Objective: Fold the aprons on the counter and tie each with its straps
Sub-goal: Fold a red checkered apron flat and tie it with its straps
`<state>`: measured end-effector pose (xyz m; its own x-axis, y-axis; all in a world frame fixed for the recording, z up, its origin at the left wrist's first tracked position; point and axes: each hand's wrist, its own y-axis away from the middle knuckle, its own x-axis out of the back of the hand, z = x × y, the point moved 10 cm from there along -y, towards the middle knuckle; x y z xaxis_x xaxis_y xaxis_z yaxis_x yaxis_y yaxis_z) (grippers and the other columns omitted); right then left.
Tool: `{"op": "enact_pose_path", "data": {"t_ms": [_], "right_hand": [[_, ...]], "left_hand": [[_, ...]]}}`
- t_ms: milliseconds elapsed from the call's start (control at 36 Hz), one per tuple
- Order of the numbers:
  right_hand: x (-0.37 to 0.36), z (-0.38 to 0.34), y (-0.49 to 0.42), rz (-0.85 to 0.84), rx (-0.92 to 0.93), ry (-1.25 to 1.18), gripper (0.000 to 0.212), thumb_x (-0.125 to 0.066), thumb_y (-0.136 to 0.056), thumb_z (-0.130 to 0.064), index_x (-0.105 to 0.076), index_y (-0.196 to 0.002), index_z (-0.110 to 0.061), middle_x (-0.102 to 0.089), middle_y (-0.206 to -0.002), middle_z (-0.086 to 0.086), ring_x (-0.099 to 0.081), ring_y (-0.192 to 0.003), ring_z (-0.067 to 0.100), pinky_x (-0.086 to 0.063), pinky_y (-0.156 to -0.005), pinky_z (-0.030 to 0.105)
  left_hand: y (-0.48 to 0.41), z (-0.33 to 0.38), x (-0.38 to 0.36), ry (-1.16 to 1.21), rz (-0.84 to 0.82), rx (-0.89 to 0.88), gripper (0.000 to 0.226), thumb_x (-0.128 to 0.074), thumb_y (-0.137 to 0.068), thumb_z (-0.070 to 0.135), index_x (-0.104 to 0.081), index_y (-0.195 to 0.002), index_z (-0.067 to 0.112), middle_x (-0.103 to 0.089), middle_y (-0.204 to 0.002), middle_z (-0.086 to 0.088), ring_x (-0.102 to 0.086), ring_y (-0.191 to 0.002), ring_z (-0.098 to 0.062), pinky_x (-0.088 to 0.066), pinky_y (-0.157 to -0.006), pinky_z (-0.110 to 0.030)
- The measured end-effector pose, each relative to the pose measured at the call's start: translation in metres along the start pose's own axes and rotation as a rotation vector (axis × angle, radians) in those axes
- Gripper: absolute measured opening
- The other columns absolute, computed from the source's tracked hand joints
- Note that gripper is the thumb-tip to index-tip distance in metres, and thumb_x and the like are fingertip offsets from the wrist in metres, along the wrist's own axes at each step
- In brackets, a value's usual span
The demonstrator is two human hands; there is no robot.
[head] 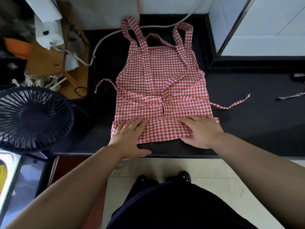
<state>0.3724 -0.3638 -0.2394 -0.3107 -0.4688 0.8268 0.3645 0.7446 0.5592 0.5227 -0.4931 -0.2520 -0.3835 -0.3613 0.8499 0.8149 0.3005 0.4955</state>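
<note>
From the head view, you've got one red-and-white checked apron spread flat on the black counter, bib end pointing away from you. Both hands are down on it: your left hand and your right hand lie flat with fingers straight and together, pressing on the folded band that runs across the near edge of the cloth. Neither one is gripping anything. Your left thumb sits off the fabric, on the bare counter by its front lip. Count the straps: two shoulder loops at the far end, one on the left and one on the right, plus two waist ties, the left tie curling off the side and the right tie trailing out across the counter. Over at the right edge lies one striped strap, well apart from the apron; what it belongs to is cut off. One dark fan sits to your left, one white cable snakes behind the bib, and your two black shoes show on the tiled floor below.
</note>
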Motion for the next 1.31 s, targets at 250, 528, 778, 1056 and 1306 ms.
{"op": "enact_pose_path", "data": {"t_ms": [250,528,778,1056,1306], "right_hand": [[-0.024,0.013,0.018,-0.131,0.016,-0.039,0.084,-0.037,-0.081,-0.076,-0.006,-0.15,-0.039,-0.002,-0.16,-0.004,-0.007,-0.146,0.026,-0.007,-0.119,0.046],[0.007,0.04,0.016,0.171,-0.041,-0.075,0.031,-0.038,-0.098,-0.036,-0.064,-0.112,-0.024,-0.06,-0.114,-0.004,-0.055,-0.099,0.015,-0.045,-0.094,0.033],[0.032,0.063,-0.018,0.102,-0.134,-0.285,0.061,-0.041,-0.099,-0.022,-0.01,-0.152,-0.023,-0.017,-0.157,0.004,-0.041,-0.132,0.027,-0.041,-0.105,0.041],[0.018,0.077,-0.021,0.047,-0.203,-0.223,0.04,-0.042,-0.095,-0.007,-0.045,-0.135,-0.012,-0.048,-0.13,0.011,-0.052,-0.113,0.028,-0.045,-0.099,0.039],[0.002,0.12,0.008,0.051,-0.45,-0.221,0.046,-0.042,-0.094,-0.006,-0.034,-0.139,-0.011,-0.037,-0.136,0.015,-0.051,-0.115,0.033,-0.048,-0.092,0.042]], "left_hand": [[0.011,0.019,-0.024,-0.121,-0.013,-0.016,0.094,0.005,-0.073,0.082,0.025,-0.147,0.027,0.033,-0.152,0.003,0.03,-0.141,-0.018,0.017,-0.114,-0.048],[-0.003,0.05,0.003,0.121,0.042,-0.003,0.046,-0.029,-0.103,0.034,-0.026,-0.149,0.031,-0.016,-0.158,0.004,-0.011,-0.146,-0.018,-0.009,-0.119,-0.04],[-0.038,0.024,0.03,0.104,0.037,0.191,0.07,-0.038,-0.1,0.042,0.004,-0.154,0.024,0.007,-0.162,0.004,0.006,-0.149,-0.019,-0.01,-0.118,-0.046],[-0.006,-0.036,0.012,0.077,0.001,0.609,0.068,-0.014,-0.095,0.064,0.004,-0.153,0.033,0.002,-0.161,-0.002,-0.015,-0.143,-0.031,-0.028,-0.107,-0.05],[0.006,-0.046,0.004,0.229,0.123,0.68,0.07,-0.02,-0.096,0.061,-0.005,-0.154,0.023,-0.005,-0.16,-0.013,-0.005,-0.146,-0.033,-0.016,-0.117,-0.048]]}}
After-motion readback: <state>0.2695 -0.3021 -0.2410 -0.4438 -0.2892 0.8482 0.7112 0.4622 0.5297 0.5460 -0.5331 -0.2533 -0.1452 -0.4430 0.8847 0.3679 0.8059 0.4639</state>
